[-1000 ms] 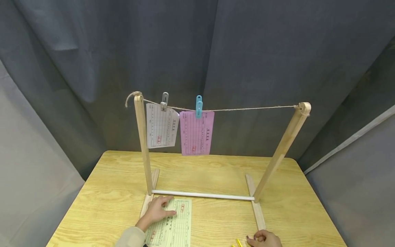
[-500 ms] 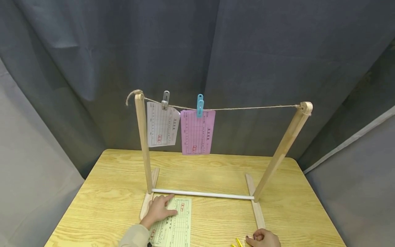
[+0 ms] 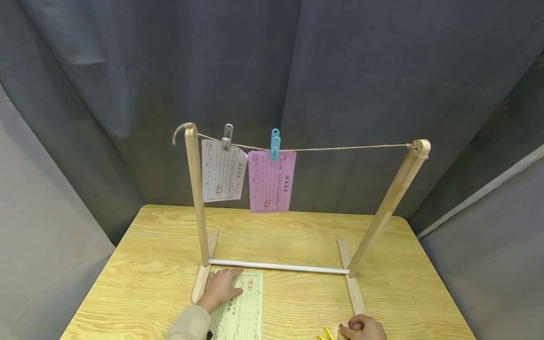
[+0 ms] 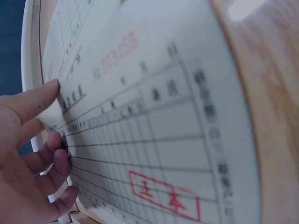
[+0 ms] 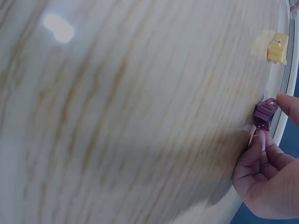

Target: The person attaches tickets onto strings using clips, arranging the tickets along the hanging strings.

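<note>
My left hand (image 3: 221, 287) is at the upper left of a pale yellow-green printed form (image 3: 250, 307) lying on the table. In the left wrist view, the thumb lies over the form's edge (image 4: 140, 154) and the other fingers curl against it, so the paper buckles between them. My right hand (image 3: 364, 328), at the front right, pinches a small purple clothespin (image 5: 265, 113) between thumb and forefinger, low at the table. A yellow clothespin (image 3: 328, 333) lies just left of that hand.
A wooden frame (image 3: 384, 208) stands across the table (image 3: 297, 236) with a string (image 3: 340, 149) between its posts. On the left half hang a white form (image 3: 223, 174) under a grey clothespin (image 3: 227, 137) and a pink form (image 3: 272, 182) under a blue one (image 3: 275, 141). A white rod (image 3: 276, 267) joins the feet.
My left hand has shifted slightly to the right over the yellow-green form, with the sleeve following. The right hand stays nearly in place at the front right.
</note>
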Demonstrator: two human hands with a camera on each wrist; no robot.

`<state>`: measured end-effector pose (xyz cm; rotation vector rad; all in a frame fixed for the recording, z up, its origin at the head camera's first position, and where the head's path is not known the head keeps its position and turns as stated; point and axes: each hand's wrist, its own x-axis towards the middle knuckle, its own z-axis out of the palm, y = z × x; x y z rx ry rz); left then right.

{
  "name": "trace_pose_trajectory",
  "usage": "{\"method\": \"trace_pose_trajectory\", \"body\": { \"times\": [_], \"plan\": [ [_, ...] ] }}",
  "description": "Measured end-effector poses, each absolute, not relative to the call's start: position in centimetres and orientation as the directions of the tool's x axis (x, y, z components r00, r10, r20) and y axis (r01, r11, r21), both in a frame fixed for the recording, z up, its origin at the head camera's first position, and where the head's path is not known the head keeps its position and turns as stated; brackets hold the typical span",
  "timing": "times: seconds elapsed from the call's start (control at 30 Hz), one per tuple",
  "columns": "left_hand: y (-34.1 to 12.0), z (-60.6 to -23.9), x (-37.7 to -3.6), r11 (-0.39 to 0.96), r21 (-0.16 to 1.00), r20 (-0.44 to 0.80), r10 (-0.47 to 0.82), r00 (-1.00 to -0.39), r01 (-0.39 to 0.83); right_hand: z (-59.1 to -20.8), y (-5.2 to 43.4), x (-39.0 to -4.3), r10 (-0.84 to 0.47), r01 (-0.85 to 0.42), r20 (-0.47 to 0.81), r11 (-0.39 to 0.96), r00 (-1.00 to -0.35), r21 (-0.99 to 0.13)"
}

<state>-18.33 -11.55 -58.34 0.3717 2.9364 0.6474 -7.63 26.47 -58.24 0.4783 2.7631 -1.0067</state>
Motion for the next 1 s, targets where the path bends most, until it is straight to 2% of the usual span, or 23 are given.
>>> {"method": "trace_pose_trajectory", "body": {
  "times": [0.27,0.6,0.77,1.0],
  "plan": [
    [-11.46,-58.32,-18.40,0.845,0.487,-0.061,0.286,-0.956,0.221,-58.05,26.57,-7.64,0.230,0.342,-0.258,0.721,-0.938,-0.603],
    [-11.53,-58.11,-18.31,0.851,0.478,-0.063,0.281,-0.958,0.218,-58.05,26.52,-7.62,0.229,0.355,-0.278,0.709,-0.933,-0.609],
    [-11.56,-58.00,-18.45,0.815,0.525,-0.031,0.307,-0.951,0.246,-58.04,26.51,-7.65,0.235,0.353,-0.267,0.710,-0.935,-0.610],
    [-11.63,-58.21,-18.54,0.786,0.584,-0.048,0.286,-0.957,0.206,-58.19,26.62,-7.48,0.230,0.330,-0.237,0.690,-0.944,-0.645]
  ]
}}
